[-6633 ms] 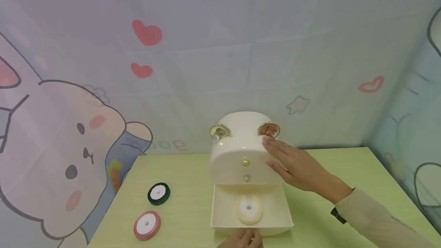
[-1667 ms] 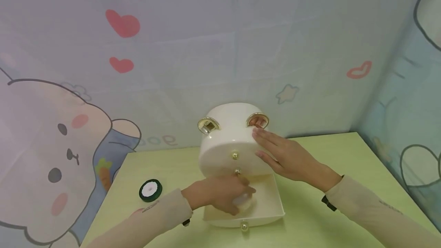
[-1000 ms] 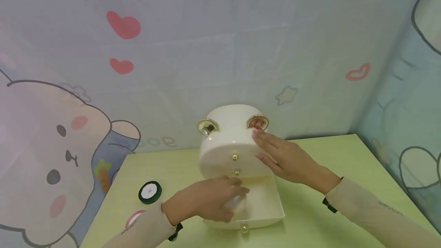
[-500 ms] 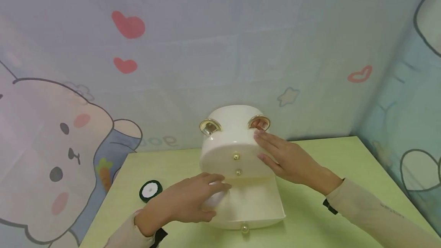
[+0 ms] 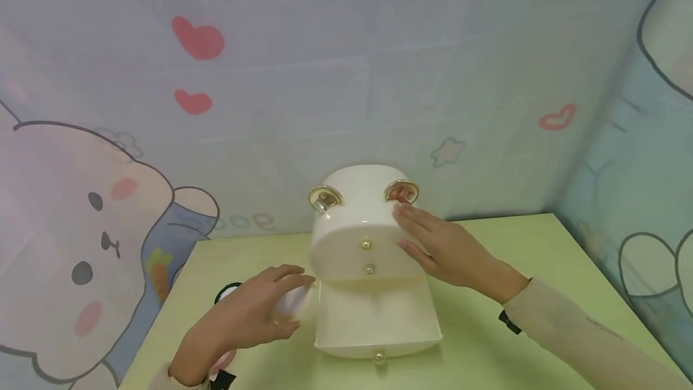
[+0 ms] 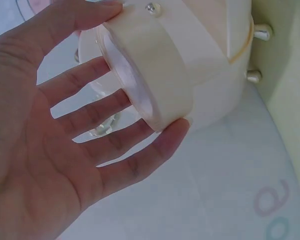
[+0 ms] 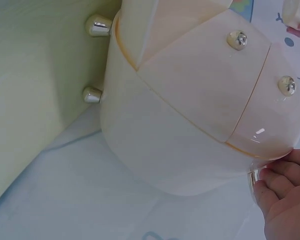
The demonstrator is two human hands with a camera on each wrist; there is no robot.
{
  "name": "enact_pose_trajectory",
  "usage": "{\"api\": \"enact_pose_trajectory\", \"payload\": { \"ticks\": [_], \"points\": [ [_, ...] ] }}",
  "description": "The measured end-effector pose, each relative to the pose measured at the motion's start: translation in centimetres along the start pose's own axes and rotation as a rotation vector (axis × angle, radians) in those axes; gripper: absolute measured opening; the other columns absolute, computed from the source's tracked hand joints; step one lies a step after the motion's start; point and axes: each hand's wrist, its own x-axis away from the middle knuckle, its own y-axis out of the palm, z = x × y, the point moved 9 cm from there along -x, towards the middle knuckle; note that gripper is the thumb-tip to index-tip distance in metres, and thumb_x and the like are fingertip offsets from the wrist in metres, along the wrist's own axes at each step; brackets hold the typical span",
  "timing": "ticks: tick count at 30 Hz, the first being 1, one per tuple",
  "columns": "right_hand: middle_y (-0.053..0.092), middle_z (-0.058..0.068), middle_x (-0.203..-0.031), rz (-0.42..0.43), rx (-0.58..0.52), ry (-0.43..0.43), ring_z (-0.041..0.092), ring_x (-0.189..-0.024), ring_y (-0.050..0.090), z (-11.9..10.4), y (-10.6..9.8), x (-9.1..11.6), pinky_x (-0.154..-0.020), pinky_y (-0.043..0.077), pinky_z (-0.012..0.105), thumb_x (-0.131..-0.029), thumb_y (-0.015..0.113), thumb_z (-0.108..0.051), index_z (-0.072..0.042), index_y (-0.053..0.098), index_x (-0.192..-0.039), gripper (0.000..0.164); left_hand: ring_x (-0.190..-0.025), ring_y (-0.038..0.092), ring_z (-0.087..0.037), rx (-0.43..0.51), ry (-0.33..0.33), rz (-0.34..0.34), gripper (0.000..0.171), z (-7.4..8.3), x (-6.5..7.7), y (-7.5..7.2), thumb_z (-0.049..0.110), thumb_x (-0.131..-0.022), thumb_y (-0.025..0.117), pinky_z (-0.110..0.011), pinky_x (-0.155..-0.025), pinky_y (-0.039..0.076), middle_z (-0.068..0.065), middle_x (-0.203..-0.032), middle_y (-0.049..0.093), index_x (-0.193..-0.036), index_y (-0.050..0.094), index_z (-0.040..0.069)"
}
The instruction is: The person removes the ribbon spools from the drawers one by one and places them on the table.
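My left hand (image 5: 243, 312) is left of the open drawer (image 5: 379, 315) and holds a spool of cream ribbon (image 6: 159, 75) between thumb and fingertips. The spool's white side faces the palm in the left wrist view. The drawer is the lowest of a glossy cream storage box (image 5: 341, 248) with gold knobs and two gold-rimmed ears; nothing lies in it. Straight fingers of my right hand (image 5: 449, 251) rest against the box's upper right side, just below one ear (image 5: 402, 191). In the right wrist view, the fingertips touch the box's edge near that ear.
A dark green ribbon spool (image 5: 221, 292) and a pink one (image 5: 223, 362) lie on the light green table (image 5: 487, 342), both partly hidden by my left hand and wrist. A cartoon-printed cloth (image 5: 303, 107) hangs close behind the box.
My left hand first was at the drawer front, then reached in and gripped the cream ribbon spool. It has since carried it leftward out over the drawer's side. The right hand has stayed on the box.
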Motion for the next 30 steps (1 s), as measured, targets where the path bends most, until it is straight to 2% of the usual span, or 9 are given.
{"api": "enact_pose_trajectory", "payload": {
  "ticks": [7,10,14,22,30],
  "points": [
    [0.059,0.021,-0.152,-0.020,0.008,0.026,0.035,-0.139,0.060,0.2,0.1,-0.1,-0.104,0.057,0.050,-0.108,0.057,-0.033,0.003,0.054,-0.150,0.055,-0.127,0.065,-0.033,0.044,-0.099,0.069,0.061,-3.4,1.5,0.5,0.027,-0.084,0.085,-0.052,-0.096,0.057,-0.008,-0.145,0.063,-0.141,0.064,0.019],
    [0.059,0.020,-0.152,-0.030,0.008,0.035,0.035,-0.140,0.060,0.2,0.1,-0.1,-0.104,0.057,0.049,-0.107,0.058,-0.033,0.002,0.054,-0.150,0.056,-0.121,0.067,-0.028,0.052,-0.149,0.087,0.061,-4.9,2.2,0.8,0.028,-0.083,0.086,-0.046,-0.092,0.058,-0.005,-0.143,0.064,-0.139,0.065,0.021],
    [0.058,0.020,-0.153,-0.045,0.011,0.038,0.034,-0.140,0.060,0.1,0.1,-0.1,-0.104,0.057,0.049,-0.107,0.059,-0.033,0.002,0.053,-0.151,0.056,-0.115,0.068,-0.025,0.048,-0.175,0.092,0.060,-6.3,3.1,1.8,0.030,-0.083,0.087,-0.039,-0.087,0.058,-0.004,-0.141,0.065,-0.138,0.065,0.020],
    [0.055,0.019,-0.156,-0.085,-0.001,0.078,0.034,-0.143,0.057,0.1,-0.1,0.5,-0.105,0.056,0.050,-0.104,0.064,-0.029,0.001,0.050,-0.153,0.059,-0.122,0.065,-0.031,0.067,-0.289,0.046,0.063,-8.4,4.3,5.2,0.027,-0.082,0.087,-0.043,-0.088,0.058,-0.008,-0.142,0.064,-0.139,0.064,0.014],
    [0.054,0.020,-0.157,-0.082,-0.014,0.075,0.034,-0.143,0.057,0.0,-0.3,0.5,-0.103,0.057,0.050,-0.103,0.065,-0.027,0.001,0.050,-0.153,0.059,-0.125,0.066,-0.040,0.097,-0.324,-0.012,0.065,-9.6,4.7,8.2,0.021,-0.080,0.087,-0.055,-0.097,0.056,-0.019,-0.145,0.061,-0.139,0.064,0.007]
  ]
}}
